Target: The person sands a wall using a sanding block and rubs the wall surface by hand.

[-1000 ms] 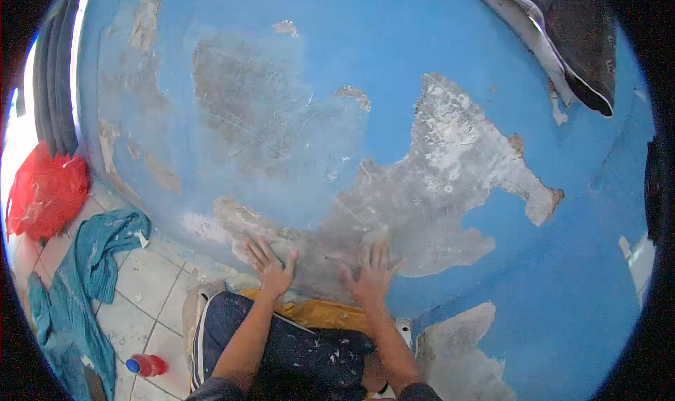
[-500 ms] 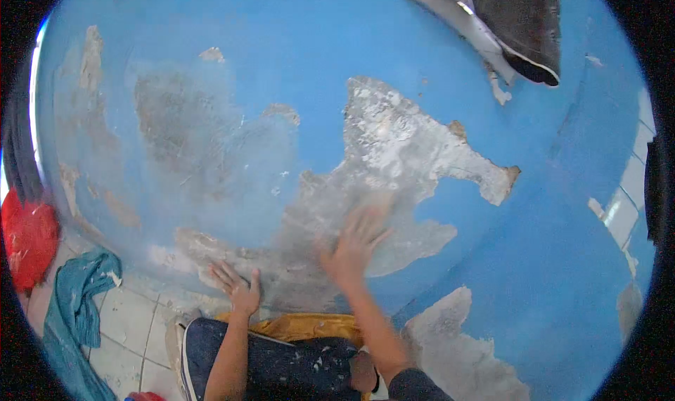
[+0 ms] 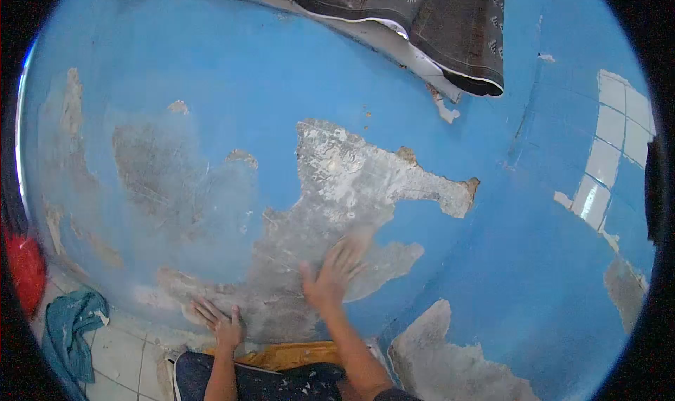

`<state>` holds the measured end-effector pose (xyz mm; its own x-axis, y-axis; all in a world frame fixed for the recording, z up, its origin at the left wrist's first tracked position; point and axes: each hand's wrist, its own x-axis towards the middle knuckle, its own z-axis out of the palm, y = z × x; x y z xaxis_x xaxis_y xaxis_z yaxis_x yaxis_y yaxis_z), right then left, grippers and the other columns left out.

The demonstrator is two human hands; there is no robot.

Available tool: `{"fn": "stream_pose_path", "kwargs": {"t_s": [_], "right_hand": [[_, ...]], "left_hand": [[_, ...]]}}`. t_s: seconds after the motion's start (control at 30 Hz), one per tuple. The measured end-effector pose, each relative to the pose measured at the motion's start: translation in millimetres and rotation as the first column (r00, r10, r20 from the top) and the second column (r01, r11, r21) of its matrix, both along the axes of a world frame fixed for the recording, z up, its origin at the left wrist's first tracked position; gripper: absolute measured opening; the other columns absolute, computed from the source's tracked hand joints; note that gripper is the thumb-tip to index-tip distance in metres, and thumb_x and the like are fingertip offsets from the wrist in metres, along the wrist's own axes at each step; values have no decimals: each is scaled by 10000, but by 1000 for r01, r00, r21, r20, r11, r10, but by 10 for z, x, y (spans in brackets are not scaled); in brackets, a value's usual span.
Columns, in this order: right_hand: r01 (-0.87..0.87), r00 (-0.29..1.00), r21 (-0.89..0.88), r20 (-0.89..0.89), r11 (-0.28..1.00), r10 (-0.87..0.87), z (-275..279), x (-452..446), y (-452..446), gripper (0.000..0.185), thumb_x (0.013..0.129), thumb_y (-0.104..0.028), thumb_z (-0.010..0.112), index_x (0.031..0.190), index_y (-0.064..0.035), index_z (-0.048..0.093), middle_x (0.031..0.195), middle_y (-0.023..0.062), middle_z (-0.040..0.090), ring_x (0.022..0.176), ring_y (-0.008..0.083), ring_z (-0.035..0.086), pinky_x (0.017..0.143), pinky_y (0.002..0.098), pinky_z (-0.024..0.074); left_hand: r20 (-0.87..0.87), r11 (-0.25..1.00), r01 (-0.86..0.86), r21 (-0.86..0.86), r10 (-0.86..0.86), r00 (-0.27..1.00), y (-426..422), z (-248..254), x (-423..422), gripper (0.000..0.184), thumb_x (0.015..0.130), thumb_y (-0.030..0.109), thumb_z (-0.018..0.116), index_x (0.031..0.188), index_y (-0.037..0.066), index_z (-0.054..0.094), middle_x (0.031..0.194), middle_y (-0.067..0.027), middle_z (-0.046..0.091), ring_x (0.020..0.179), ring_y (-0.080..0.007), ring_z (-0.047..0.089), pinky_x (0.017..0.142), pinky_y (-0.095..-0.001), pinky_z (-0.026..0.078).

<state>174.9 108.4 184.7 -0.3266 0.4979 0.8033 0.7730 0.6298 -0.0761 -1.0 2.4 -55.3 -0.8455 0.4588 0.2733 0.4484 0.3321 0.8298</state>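
A blue painted wall [image 3: 211,42] fills most of the view, with a large bare grey plaster patch [image 3: 281,250] where the paint is gone. My right hand [image 3: 334,274] lies against this patch, fingers apart, palm to the wall and somewhat blurred. Lower and to the left, my left hand [image 3: 221,324] rests on the patch's bottom edge with its fingers spread. Neither hand holds anything that I can see. Below the hands, a mustard-coloured cloth [image 3: 288,355] lies along the foot of the wall, in front of my paint-flecked dark trousers [image 3: 274,385].
A dark patterned cloth [image 3: 450,35] hangs over a ledge at the top. At lower left a teal cloth [image 3: 70,338] lies on white floor tiles [image 3: 116,352], near a red object [image 3: 24,271]. White wall tiles [image 3: 608,134] show at right; another bare patch [image 3: 450,359] is at lower right.
The view has shifted, so the wall patches sit lower and further left, and more of the hanging cloth shows. Both hands remain flat at the wall.
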Motion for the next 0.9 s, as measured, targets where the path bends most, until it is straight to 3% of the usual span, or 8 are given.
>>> {"fn": "stream_pose_path", "kwargs": {"t_s": [0.13, 0.2, 0.27, 0.4, 0.47, 0.67, 0.77, 0.9], "right_hand": [[-66, 955, -163, 274, 984, 110, -1401, 89, -144, 909, 899, -662, 393, 1484, 12, 221, 1537, 297, 128, 1437, 455, 63, 1063, 717, -75], [-3, 860, 152, 505, 988, -75, -1637, 208, -161, 919, 883, -691, 388, 1474, 2, 266, 1530, 295, 163, 1431, 461, 91, 1064, 721, -71], [-6, 974, -209, 222, 978, 54, -1320, 279, -108, 916, 878, -689, 404, 1462, 9, 298, 1533, 287, 164, 1433, 458, 85, 1062, 725, -68], [250, 953, -135, -143, 959, -268, -366, 273, 189, 874, 961, -484, 398, 1493, 27, -71, 1562, 262, -74, 1446, 420, -87, 1115, 609, -83], [26, 935, -220, -339, 975, -101, -246, 256, 208, 932, 948, -563, 383, 1486, 42, -79, 1552, 287, -63, 1440, 438, -85, 1114, 605, -93], [101, 918, 177, 363, 979, -160, -1676, 197, 276, 1134, 837, -752, 422, 1477, 82, -3, 1509, 369, -70, 1407, 515, -96, 1078, 659, -112], [147, 927, -46, 356, 988, -121, -1873, 325, 175, 1037, 823, -748, 457, 1457, 41, 229, 1472, 399, 158, 1399, 546, 26, 1061, 722, -34], [40, 969, -74, 247, 996, -20, -2130, 400, 225, 1182, 780, -792, 473, 1475, 82, 82, 1494, 393, 67, 1398, 549, -11, 1040, 729, -71]], "left_hand": [[-25, 988, 48, 144, -45, 999, -30, 16, 13, 1072, 864, 534, 611, 1511, 27, -78, 1528, -262, -225, 1419, -448, -170, 1125, -589, 62], [-14, 986, 93, 138, -92, 996, -27, -47, 6, 1195, 796, 549, 693, 1500, 19, -114, 1510, -264, -271, 1414, -465, -159, 1123, -597, 75], [11, 984, 154, 93, -155, 988, -96, 24, 41, 1321, 727, 621, 722, 1479, 11, -177, 1489, -259, -320, 1415, -463, -147, 1128, -592, 67], [78, 975, 219, 43, -222, 972, -133, 202, 94, 1458, 649, 720, 716, 1422, -78, -228, 1439, -338, -338, 1375, -494, -235, 1123, -610, 21], [-27, 984, 180, -8, -180, 983, -115, 235, 115, 1465, 645, 757, 686, 1408, -133, -193, 1437, -383, -290, 1354, -505, -270, 1119, -613, -6], [-84, 986, 166, -25, -167, 982, -68, 127, 80, 1472, 628, 817, 634, 1416, -139, -159, 1417, -409, -295, 1338, -500, -306, 1119, -582, -64], [19, 971, 239, -4, -239, 971, -162, 198, 74, 1478, 621, 820, 637, 1420, -129, -168, 1415, -421, -284, 1334, -515, -302, 1109, -596, -73], [50, 960, 259, -104, -256, 966, -128, 48, 130, 1473, 631, 818, 629, 1417, -120, -191, 1415, -418, -288, 1329, -530, -298, 1104, -611, -63]]}}
